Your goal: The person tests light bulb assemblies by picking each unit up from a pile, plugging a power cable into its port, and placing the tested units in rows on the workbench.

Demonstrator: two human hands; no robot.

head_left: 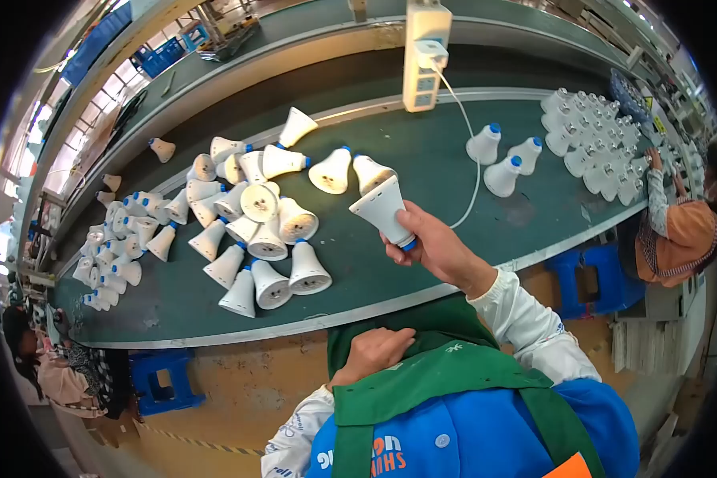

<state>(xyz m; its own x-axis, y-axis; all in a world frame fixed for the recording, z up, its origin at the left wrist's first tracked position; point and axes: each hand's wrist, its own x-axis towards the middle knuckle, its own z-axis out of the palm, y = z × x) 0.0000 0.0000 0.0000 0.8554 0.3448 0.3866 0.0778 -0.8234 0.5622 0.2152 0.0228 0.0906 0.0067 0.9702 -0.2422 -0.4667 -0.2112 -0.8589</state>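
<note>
My right hand (430, 243) is closed round the narrow, blue-capped end of a white cone-shaped lamp housing (381, 209), whose wide end points up and left above the green work surface (374, 279). My left hand (377, 350) rests near my lap against the green apron (454, 366), fingers curled; whether it grips anything is hidden. Just behind the held housing lies another one (370, 171), with a further one (330, 171) beside it. Many similar housings with blue caps lie in a loose pile (259, 203) to the left.
Three housings (503, 175) stand right of a white cable hanging from a power strip (422, 64). Rows of clear-topped housings (597, 143) stand farther right, near a co-worker (673, 235). Another person (64, 366) sits far left. Blue stools (163, 382) stand below the table edge.
</note>
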